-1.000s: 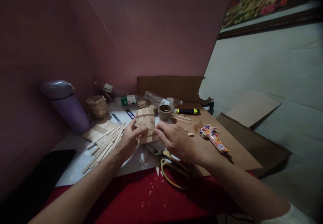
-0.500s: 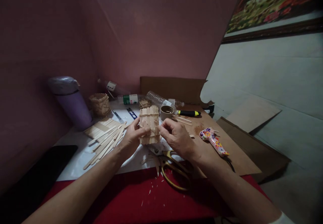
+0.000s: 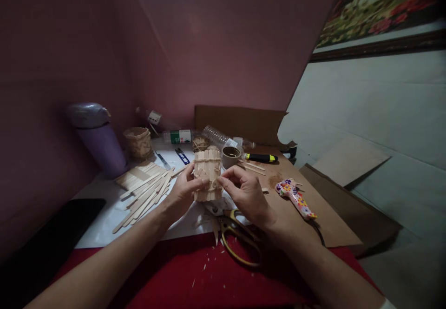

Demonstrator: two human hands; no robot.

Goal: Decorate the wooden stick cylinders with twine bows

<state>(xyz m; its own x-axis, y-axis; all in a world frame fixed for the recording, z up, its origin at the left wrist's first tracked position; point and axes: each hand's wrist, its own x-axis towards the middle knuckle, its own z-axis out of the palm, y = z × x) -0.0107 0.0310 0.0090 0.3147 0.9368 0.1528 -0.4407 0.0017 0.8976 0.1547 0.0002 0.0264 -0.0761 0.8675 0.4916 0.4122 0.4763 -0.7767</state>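
My left hand (image 3: 181, 192) is closed round the left side of a small cup covered in wooden craft sticks (image 3: 207, 166), thumb across its front. Twine runs round the cup near its top and bottom, and it is held upright. At the cup's right side, my right hand (image 3: 248, 195) has thumb and forefinger pinched together by the lower part; whatever is between them is too small to make out. Just below the hands lie gold-handled scissors (image 3: 240, 246), their blades partly behind the cup. Loose craft sticks (image 3: 148, 200) are fanned out left of my left hand.
A floral glue gun (image 3: 296, 198) rests on cardboard at the right. Behind the cup stand a tape roll (image 3: 231, 157), a yellow-black cutter (image 3: 262, 157) and plastic bottles (image 3: 218, 136). A second stick-like pot (image 3: 138, 142) and a purple tumbler (image 3: 101, 141) are at the left.
My right fingertips have shifted slightly, staying pinched against the cup's right side. The cup remains in my left hand; the camera view has moved a little.
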